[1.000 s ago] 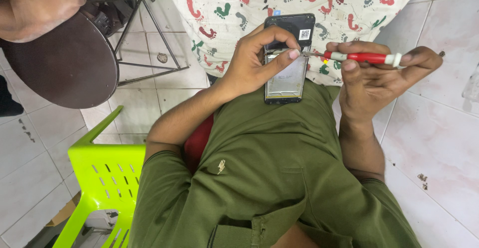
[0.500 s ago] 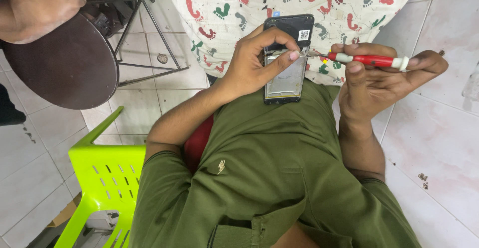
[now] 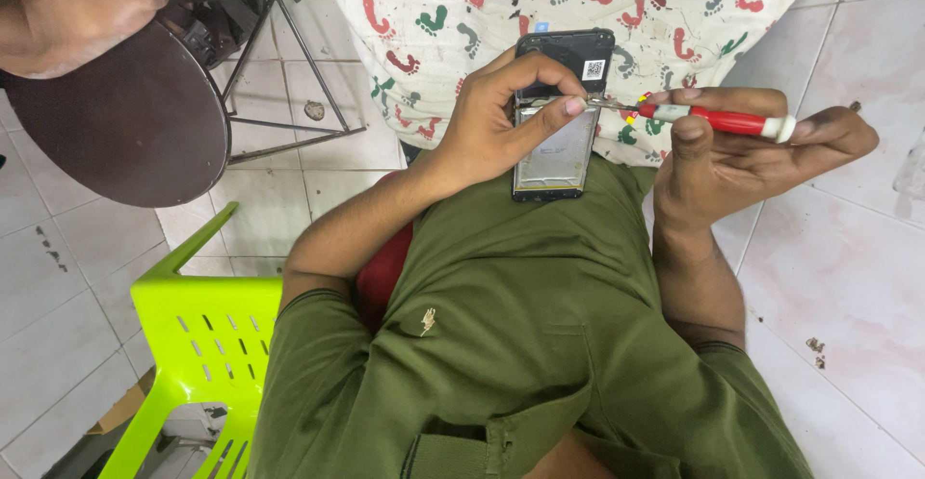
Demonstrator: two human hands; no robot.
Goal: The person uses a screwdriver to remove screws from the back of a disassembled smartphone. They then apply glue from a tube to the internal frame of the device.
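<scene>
L hand (image 3: 491, 127) curled, R hand (image 3: 742, 156) pinching

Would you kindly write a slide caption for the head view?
Left hand steadies an opened phone on the lap while the right hand points a red screwdriver at its edge.

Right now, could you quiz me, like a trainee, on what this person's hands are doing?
1. True or false: the opened phone rests against the green shirt.
2. Which hand holds the red-handled screwdriver? A) left hand B) right hand
3. What colour is the plastic chair?

Key: 1. True. 2. B; the left hand grips the phone. 3. Bright lime green.
</scene>
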